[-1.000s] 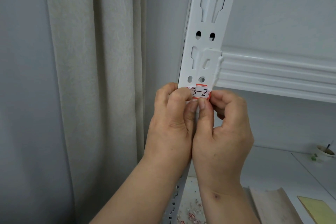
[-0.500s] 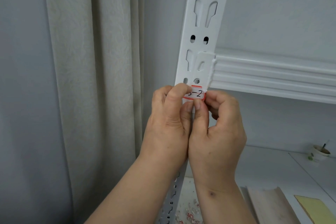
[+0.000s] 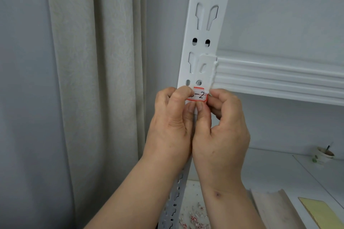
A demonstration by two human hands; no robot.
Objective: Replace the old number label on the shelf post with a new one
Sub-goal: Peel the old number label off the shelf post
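just below the shelf beam, on the front face of the white shelf post, sits the red-bordered number label. left hand presses its thumb over the label's left end. right hand pinches its right edge.

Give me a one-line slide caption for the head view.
Both hands press a red-bordered number label onto the white shelf post.
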